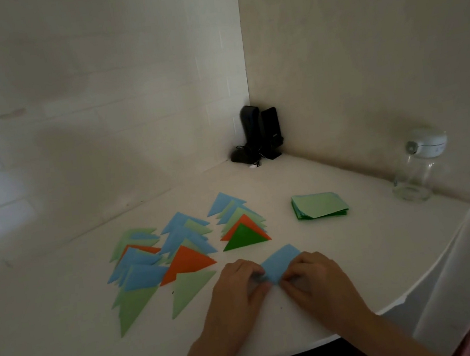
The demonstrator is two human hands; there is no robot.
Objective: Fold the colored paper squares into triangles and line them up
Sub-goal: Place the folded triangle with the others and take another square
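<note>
Head camera looks down at my white table (344, 268). Both my hands pinch a blue paper square (281, 263) near the front edge: my left hand (238, 282) holds its left side and my right hand (312, 275) holds its right side. Rows of folded triangles (177, 251) in blue, green and orange lie to the left. A stack of green squares (319, 205) sits farther back on the right.

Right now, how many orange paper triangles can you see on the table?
3: one front of the middle row, one tucked in the left row, one behind the dark green triangle. Others may be hidden.
</note>
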